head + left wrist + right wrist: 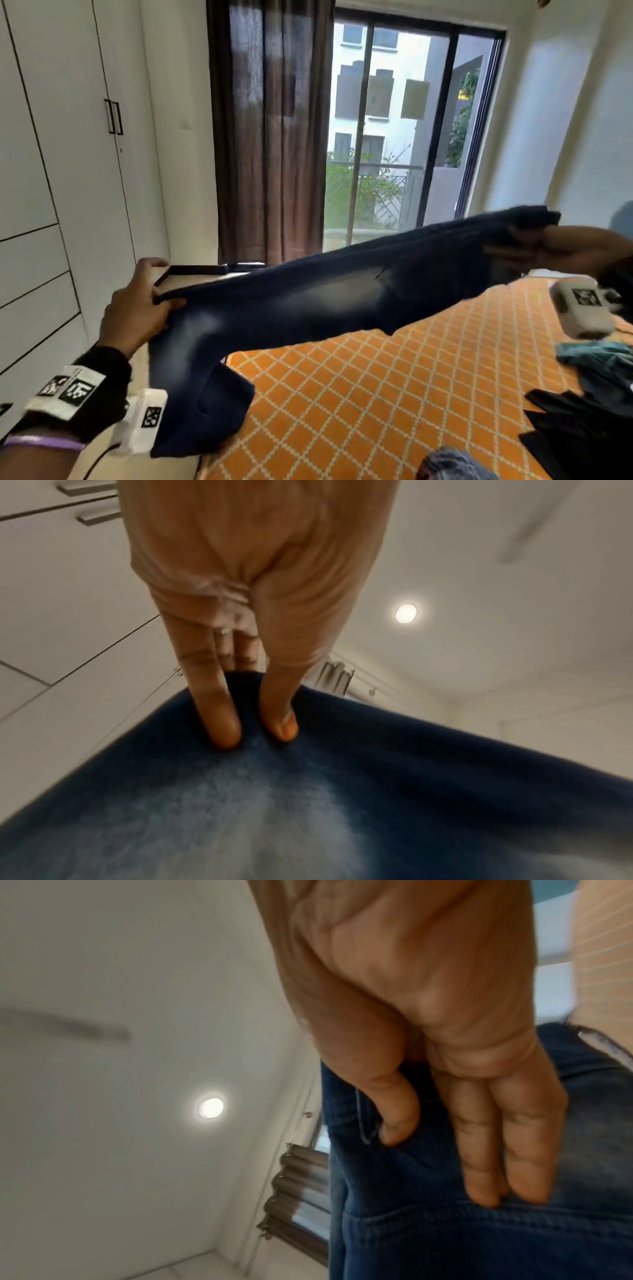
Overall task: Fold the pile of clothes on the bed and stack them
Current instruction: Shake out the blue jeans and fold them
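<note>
A pair of dark blue jeans (325,294) with faded patches hangs stretched in the air above the bed (394,394), which has an orange diamond-pattern cover. My left hand (137,308) grips the jeans at the left, and their leg ends droop down to the bed's edge. In the left wrist view my fingers (222,723) press into the denim (308,804). My right hand (555,246) holds the waist end, higher and at the right. In the right wrist view its fingers (496,1164) lie on the jeans (445,1231) by a pocket seam, thumb tucked in.
Several unfolded clothes (589,394), teal and dark, lie at the bed's right side, and a grey garment (452,466) sits at the bottom edge. White wardrobes (51,171) stand close on the left. A brown curtain (270,137) and a glass balcony door (404,130) are ahead.
</note>
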A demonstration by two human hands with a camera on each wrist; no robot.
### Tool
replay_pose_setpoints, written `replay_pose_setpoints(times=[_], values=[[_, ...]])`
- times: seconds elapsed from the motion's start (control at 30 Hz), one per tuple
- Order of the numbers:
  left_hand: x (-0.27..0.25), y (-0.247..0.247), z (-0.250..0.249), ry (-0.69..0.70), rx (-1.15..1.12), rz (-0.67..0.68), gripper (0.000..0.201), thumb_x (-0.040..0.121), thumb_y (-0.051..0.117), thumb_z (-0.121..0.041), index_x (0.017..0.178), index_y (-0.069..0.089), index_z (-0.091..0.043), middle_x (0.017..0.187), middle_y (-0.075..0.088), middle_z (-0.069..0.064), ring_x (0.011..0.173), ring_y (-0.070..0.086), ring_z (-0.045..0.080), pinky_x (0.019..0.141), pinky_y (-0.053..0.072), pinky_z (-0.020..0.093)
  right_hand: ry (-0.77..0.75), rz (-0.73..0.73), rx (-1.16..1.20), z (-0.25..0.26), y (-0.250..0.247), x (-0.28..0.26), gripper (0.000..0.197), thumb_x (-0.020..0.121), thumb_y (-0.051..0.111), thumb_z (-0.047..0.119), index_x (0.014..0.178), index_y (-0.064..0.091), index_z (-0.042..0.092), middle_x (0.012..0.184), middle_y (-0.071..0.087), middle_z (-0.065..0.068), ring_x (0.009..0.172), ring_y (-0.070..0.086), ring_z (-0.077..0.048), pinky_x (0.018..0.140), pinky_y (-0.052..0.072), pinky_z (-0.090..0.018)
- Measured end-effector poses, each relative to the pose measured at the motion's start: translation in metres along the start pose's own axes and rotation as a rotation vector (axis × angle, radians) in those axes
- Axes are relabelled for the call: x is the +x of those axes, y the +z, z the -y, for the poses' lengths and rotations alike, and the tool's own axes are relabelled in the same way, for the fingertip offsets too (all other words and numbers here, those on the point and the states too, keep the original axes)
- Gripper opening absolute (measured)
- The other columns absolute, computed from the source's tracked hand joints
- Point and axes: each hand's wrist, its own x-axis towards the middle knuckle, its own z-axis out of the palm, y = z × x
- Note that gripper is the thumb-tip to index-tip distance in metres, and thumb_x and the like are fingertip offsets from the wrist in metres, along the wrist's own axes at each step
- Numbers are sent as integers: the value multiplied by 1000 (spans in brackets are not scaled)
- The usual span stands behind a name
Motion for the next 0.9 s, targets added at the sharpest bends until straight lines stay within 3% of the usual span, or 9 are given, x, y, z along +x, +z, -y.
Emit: replay_pose_setpoints(times=[0.1,0.17,0.23,0.37,0.5,0.6,0.7,0.77,0.9], values=[[2,19,24,-74,174,350,28,84,76,-13,109,70,-26,98,70,2,74,68,20,62,59,30,224,-315,80,-65,-5,-11,45,107,34,6,152,31,0,156,15,-30,144,35,-42,118,28,-54],[-3,44,31,-52,353,437,12,87,71,-15,98,74,-21,97,73,6,78,68,23,68,56,30,383,-534,175,-104,-13,7,64,42,91,-20,102,74,-10,119,60,-39,92,71,-49,70,60,-58],[-3,67,29,-45,428,354,17,89,68,-15,102,78,-19,109,73,13,96,67,32,82,51,32,417,-667,324,-141,-38,10,80,5,92,-23,82,71,-11,94,68,-38,73,72,-48,53,59,-55],[23,95,26,-26,266,6,32,89,58,1,109,78,-14,112,71,22,102,64,44,88,50,46,96,-475,294,-182,-64,30,40,91,51,-13,130,54,-18,148,32,-32,139,39,-37,108,46,-42],[30,117,31,64,176,-173,33,85,59,8,105,78,-10,104,73,18,98,65,40,90,48,37,38,-823,329,-201,-70,22,38,67,67,3,103,77,8,105,76,-16,90,76,-26,66,63,-32],[3,149,40,-13,36,-41,33,82,65,10,95,78,-17,84,76,-8,87,66,5,79,32,-4,132,-904,154,-253,-105,3,35,68,63,-5,84,83,20,96,78,-8,77,75,-16,63,62,-25],[-42,196,89,-186,169,334,39,74,77,4,75,79,-35,75,76,-6,90,72,21,72,46,21,463,-953,25,-325,-134,-31,28,73,81,-6,99,71,-5,112,68,-32,76,73,-25,63,62,-30],[-60,220,129,-271,295,529,44,68,77,-3,60,75,-46,81,78,-1,88,72,30,69,48,33,675,-958,-29,-366,-155,-62,77,40,101,3,102,61,-20,105,63,-37,70,70,-33,61,62,-39],[-54,247,228,-224,369,624,35,63,65,-29,74,71,-61,95,75,-13,84,70,21,73,58,40,638,-1070,40,-360,-142,-61,28,84,55,-14,112,57,-19,98,66,-32,64,71,-33,57,62,-40]])
